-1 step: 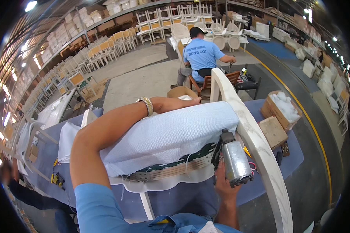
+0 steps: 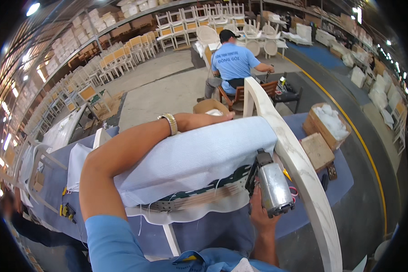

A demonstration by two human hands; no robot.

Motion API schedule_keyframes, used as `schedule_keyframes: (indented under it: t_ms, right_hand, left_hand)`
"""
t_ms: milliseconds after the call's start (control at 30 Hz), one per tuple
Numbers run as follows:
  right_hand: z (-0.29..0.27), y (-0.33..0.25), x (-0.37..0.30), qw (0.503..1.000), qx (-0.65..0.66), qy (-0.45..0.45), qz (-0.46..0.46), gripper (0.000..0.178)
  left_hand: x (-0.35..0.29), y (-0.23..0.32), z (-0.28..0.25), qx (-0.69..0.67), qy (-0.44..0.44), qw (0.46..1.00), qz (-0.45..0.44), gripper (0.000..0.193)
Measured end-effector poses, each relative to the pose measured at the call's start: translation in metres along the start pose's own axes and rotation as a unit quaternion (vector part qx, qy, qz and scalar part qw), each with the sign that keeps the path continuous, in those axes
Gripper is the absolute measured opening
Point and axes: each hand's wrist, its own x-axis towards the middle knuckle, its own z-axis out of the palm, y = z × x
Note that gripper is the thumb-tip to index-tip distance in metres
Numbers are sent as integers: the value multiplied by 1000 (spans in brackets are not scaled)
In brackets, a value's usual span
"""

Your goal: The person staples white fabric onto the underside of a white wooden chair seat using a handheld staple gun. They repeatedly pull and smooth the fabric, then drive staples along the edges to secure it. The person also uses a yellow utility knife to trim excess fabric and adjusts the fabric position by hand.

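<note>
A white, marble-patterned chair frame [image 2: 299, 167] lies tipped on the table, pale bluish-white woven fabric [image 2: 199, 158] draped across its seat part. Below the fabric's near edge show thin wooden slats [image 2: 204, 198] and dark green webbing [image 2: 229, 179]. My left arm, wearing a metal wristwatch, reaches over the fabric. My left hand [image 2: 215, 119] lies at its far edge, against the fabric, its fingers mostly hidden. My right hand [image 2: 261, 213] is wrapped round the handle of a silver and black staple gun [image 2: 276, 188]. The tool's nose is close to the fabric's right end, beside the frame's curved leg.
On the blue-covered table [image 2: 340, 188] stand an open carton [image 2: 313, 124] of white padding, a smaller box [image 2: 317, 152] and scissors [image 2: 293, 192]. A yellow-black tool [image 2: 68, 211] lies left. Ahead sits a co-worker [image 2: 233, 59] in blue; another person [image 2: 18, 213] is at far left.
</note>
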Motion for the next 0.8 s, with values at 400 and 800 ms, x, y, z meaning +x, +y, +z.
schedule_keyframes:
  t_ms: [400, 800]
  right_hand:
    - [0, 2, 8, 998, 40, -20, 49, 46]
    - [-7, -31, 15, 966, 226, -55, 114, 40]
  left_hand:
    - [-42, 53, 58, 421, 138, 884, 148, 99]
    - [-48, 56, 73, 461, 176, 853, 167, 109]
